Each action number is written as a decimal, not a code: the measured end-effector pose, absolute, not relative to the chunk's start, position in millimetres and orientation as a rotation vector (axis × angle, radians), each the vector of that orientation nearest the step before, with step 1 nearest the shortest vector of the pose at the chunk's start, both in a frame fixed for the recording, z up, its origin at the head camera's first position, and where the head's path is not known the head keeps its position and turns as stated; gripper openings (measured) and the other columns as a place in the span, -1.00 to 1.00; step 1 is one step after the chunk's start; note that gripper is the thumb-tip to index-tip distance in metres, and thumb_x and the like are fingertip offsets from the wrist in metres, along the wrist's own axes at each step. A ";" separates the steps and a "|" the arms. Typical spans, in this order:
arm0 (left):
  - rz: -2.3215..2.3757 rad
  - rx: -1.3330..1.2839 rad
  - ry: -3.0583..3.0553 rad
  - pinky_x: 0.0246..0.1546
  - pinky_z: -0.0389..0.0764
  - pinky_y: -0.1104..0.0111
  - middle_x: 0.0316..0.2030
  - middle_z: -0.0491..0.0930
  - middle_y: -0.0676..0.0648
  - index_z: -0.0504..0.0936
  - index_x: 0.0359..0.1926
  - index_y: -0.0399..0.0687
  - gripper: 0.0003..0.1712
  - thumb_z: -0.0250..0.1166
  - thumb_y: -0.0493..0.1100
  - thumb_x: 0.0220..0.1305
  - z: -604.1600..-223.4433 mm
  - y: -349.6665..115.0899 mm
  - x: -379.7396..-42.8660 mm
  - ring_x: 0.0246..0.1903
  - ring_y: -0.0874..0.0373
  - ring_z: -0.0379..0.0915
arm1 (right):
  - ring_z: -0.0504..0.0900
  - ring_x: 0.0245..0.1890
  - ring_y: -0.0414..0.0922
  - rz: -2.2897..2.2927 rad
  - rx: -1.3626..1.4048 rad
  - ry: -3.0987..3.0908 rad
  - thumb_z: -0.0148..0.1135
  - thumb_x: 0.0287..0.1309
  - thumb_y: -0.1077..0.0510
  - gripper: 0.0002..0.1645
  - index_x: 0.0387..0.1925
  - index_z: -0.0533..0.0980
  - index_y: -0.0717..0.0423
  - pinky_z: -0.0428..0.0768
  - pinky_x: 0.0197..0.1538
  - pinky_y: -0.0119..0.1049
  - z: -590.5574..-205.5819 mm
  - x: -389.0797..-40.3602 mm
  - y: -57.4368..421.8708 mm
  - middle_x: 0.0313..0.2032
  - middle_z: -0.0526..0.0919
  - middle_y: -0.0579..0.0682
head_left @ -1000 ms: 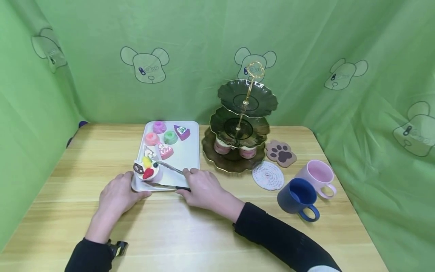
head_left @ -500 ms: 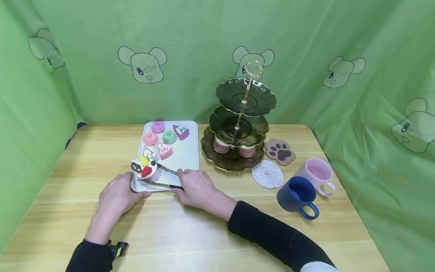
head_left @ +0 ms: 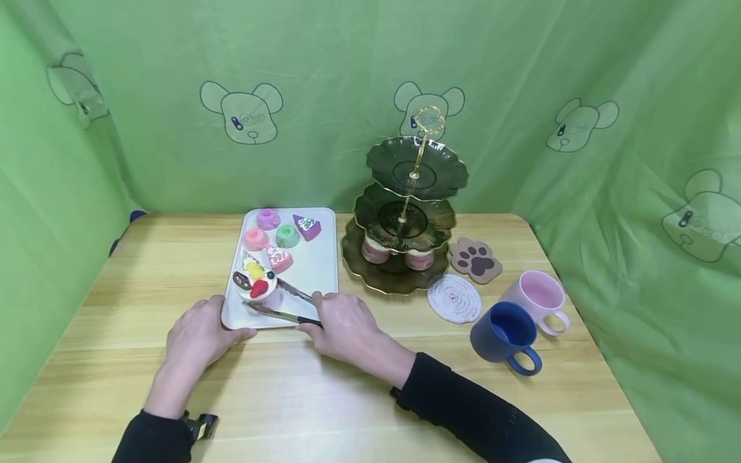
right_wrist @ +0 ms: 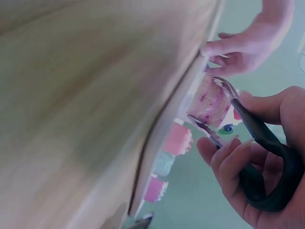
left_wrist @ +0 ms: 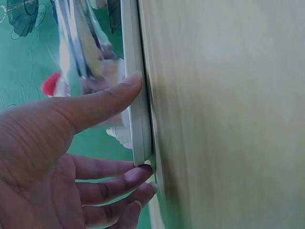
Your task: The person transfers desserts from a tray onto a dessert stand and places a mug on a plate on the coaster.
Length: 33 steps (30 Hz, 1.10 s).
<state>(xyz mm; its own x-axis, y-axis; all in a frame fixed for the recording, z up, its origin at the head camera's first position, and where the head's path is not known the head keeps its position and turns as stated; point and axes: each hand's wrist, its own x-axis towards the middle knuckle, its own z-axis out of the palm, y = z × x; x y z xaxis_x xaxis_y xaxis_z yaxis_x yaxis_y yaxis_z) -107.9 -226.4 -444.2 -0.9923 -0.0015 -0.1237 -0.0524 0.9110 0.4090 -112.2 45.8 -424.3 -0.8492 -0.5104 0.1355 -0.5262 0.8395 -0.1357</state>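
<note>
In the head view, my left hand holds the near left corner of a white tray, thumb along the front edge and fingers at the left side. The left wrist view shows the thumb pressed to the tray's rim. My right hand grips dark-handled metal tongs, their arms spread around a round toy cake topped with red and yellow fruit and a brown piece. It is at the tray's near left. Seen from the right wrist, the tong tips flank the cake's pink side.
Farther back on the tray are a purple ring cake, a green one, a coral one and cake slices. A dark three-tier stand stands right of it, then a paw coaster, white coaster, blue mug and pink mug.
After a small shift left, the cake with the tongs has moved right and slightly farther in over the tray. My right hand has moved with them; the left hand stays at the corner.
</note>
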 end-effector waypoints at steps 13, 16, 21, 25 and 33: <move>0.617 -0.059 2.940 -0.20 0.60 -0.15 0.03 0.60 -0.54 0.50 0.24 -0.49 0.05 0.68 0.21 0.00 -443.2 -227.2 -108.1 -0.04 -0.46 0.57 | 0.58 -0.57 -0.07 0.403 0.650 -2.849 0.49 0.25 -0.23 -0.41 -0.03 0.64 0.19 0.51 -0.55 -0.14 -397.3 -95.7 118.7 -0.53 0.57 -0.05; 0.623 -0.058 2.939 -0.25 0.58 -0.10 0.01 0.61 -0.53 0.51 0.21 -0.49 0.03 0.68 0.22 -0.01 -443.8 -227.9 -108.3 -0.08 -0.41 0.58 | 0.58 -0.59 -0.05 0.369 0.610 -2.842 0.50 0.25 -0.21 -0.41 -0.04 0.63 0.22 0.50 -0.59 -0.15 -392.7 -92.6 136.1 -0.54 0.58 -0.02; 0.627 -0.049 2.948 -0.28 0.57 -0.06 -0.03 0.62 -0.51 0.52 0.19 -0.49 0.02 0.68 0.21 -0.01 -444.5 -226.8 -108.9 -0.13 -0.36 0.59 | 0.60 -0.59 -0.02 0.372 0.542 -2.863 0.52 0.25 -0.17 -0.44 -0.08 0.62 0.25 0.51 -0.58 -0.14 -388.1 -87.2 160.3 -0.51 0.62 0.03; 0.629 -0.046 2.945 -0.24 0.59 -0.10 -0.01 0.62 -0.52 0.52 0.21 -0.49 0.02 0.68 0.21 0.00 -444.3 -225.7 -108.9 -0.09 -0.40 0.59 | 0.64 -0.55 0.02 0.364 0.500 -2.868 0.53 0.25 -0.16 -0.45 -0.09 0.63 0.25 0.53 -0.55 -0.11 -386.9 -82.9 176.7 -0.50 0.63 0.04; 0.622 -0.055 2.935 -0.26 0.57 -0.10 0.00 0.61 -0.52 0.51 0.19 -0.48 0.01 0.68 0.21 0.00 -444.6 -227.4 -109.2 -0.09 -0.39 0.58 | 0.61 -0.56 0.02 0.334 0.397 -2.932 0.48 0.28 -0.21 -0.44 -0.09 0.64 0.22 0.49 -0.58 -0.10 -389.0 -80.9 200.5 -0.54 0.59 0.04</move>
